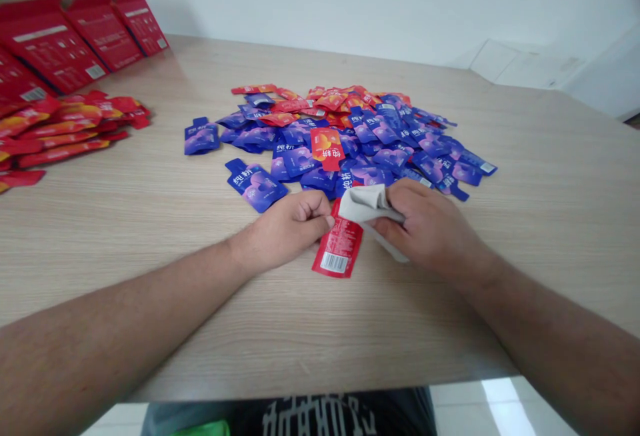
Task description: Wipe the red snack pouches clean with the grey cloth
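Observation:
My left hand [295,228] pinches the left edge of a red sachet [341,243], whose printed back with a barcode faces up. In my right hand [425,226] is a folded pale cloth [366,203]. The cloth lies over the upper end of the sachet and hides it. Just beyond both hands spreads a heap of blue sachets [300,159], with red-orange sachets [333,99] mostly at its back. One red-orange sachet [327,146] rests on top of the blue ones. A single blue sachet [257,186] lies near my left hand.
Several red cartons [55,43] stand at the back left of the wooden table [225,336]. In front of them is a stack of red-orange sachets [65,131]. A white wall [340,3] runs behind the table, with a white panel [525,66] at the right.

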### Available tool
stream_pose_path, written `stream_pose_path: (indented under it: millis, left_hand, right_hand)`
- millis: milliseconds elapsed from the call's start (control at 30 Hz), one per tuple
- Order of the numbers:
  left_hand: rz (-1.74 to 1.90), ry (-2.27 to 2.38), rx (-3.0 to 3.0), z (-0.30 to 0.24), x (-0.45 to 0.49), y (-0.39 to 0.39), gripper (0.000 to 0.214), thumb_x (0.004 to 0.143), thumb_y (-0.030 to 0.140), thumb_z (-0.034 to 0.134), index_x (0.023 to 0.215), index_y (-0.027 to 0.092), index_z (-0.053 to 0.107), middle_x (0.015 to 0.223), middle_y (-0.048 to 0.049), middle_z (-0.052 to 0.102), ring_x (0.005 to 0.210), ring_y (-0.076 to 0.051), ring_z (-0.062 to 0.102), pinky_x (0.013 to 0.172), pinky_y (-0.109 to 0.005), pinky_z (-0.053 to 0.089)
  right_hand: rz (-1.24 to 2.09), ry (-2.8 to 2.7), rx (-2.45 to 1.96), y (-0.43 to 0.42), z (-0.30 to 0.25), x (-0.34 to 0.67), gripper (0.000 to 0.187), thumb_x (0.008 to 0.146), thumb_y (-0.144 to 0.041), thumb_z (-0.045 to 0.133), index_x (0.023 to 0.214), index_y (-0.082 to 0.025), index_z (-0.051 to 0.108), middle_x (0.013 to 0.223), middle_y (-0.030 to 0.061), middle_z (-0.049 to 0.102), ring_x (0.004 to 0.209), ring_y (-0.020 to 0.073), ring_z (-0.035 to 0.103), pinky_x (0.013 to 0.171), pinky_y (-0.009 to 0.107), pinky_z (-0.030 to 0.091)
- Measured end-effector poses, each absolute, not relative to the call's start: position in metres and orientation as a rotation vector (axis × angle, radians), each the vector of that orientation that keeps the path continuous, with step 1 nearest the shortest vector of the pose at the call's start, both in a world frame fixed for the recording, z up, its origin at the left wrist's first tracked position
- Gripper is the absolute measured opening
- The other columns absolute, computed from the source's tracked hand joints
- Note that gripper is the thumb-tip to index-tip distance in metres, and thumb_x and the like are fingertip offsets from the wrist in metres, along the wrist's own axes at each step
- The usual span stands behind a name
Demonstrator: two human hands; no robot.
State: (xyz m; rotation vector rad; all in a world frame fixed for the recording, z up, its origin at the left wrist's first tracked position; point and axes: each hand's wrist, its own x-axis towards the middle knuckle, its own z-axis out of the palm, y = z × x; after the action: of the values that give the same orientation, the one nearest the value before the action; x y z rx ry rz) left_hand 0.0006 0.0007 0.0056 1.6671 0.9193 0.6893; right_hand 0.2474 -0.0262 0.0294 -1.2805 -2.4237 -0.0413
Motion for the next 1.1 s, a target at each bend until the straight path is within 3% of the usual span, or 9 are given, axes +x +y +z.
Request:
stream_pose_path:
  millis: [267,433,667,867,1100]
  left_hand:
    - [0.702,0.887,1.666,0.006,0.001,0.001,0.017,0.092,0.023,0.058,0.076,0.017,0.055,0.066,0.0053,0.052,0.058,-0.008,0.044,0.054,-0.020,0.036]
    - [0.672,0.895,1.667,0.007,0.001,0.001,0.016,0.091,0.023,0.059,0.077,0.017,0.054,0.065,0.0053,0.053,0.057,-0.008,0.044,0.053,-0.020,0.036]
    - [0.692,0.957,1.678,0.009,0.002,0.000,0.017,0.091,0.025,0.058,0.076,0.017,0.054,0.065,0.0053,0.052,0.057,-0.009,0.044,0.053,-0.019,0.035]
    - [0.656,0.976,1.618,0.005,0.001,0.002,0.012,0.090,0.026,0.060,0.081,0.018,0.056,0.067,0.0046,0.057,0.058,-0.010,0.049,0.055,-0.021,0.039]
    - [0.678,0.962,1.621,0.005,0.000,0.001,0.018,0.091,0.030,0.060,0.080,0.017,0.055,0.065,0.0056,0.053,0.056,-0.008,0.044,0.052,-0.020,0.035]
  right_hand:
    - [0.180,-2.691,-1.003,-0.038,0.029,0.237,0.009,0.094,-0.027,0.063,0.090,-0.021,0.058,0.095,0.0048,0.063,0.083,0.0213,0.059,0.072,0.032,0.043]
    - [-0.020,-2.427,-1.290,-0.027,0.030,0.245,0.018,0.096,-0.035,0.063,0.089,-0.020,0.055,0.088,0.0063,0.061,0.082,0.0236,0.059,0.071,0.034,0.041]
    - [0.196,-2.715,-0.976,-0.043,0.028,0.233,0.007,0.092,-0.024,0.065,0.091,-0.021,0.058,0.094,0.0049,0.065,0.084,0.0219,0.060,0.073,0.033,0.043]
    - [0.109,-2.466,-1.297,-0.034,0.027,0.239,0.012,0.092,-0.028,0.065,0.097,-0.020,0.056,0.092,0.0066,0.064,0.082,0.0232,0.059,0.072,0.034,0.043]
    - [0.242,-2.660,-1.063,-0.042,0.026,0.233,0.009,0.092,-0.024,0.065,0.092,-0.022,0.057,0.095,0.0046,0.064,0.086,0.0220,0.059,0.074,0.033,0.043]
